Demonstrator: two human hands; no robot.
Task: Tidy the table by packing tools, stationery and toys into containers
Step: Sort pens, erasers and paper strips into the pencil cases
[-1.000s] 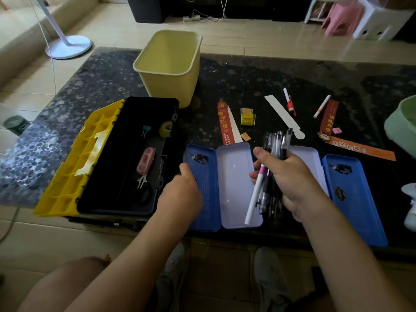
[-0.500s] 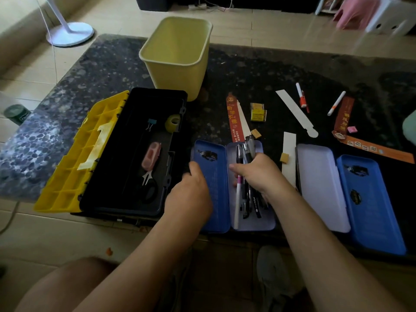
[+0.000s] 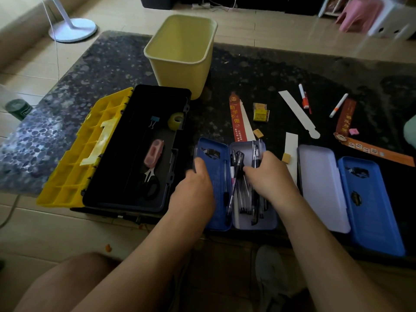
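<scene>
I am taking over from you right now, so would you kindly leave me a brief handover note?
Left hand grips the lid edge of the left pencil case.
Right hand grips the pens, which lie in that case's tray.
Done: scissors, binder clip and tape roll sit in the toolbox.
Left: let go of the pens; markers, bookmarks and erasers lie loose on the table; the right pencil case is open and empty.
</scene>
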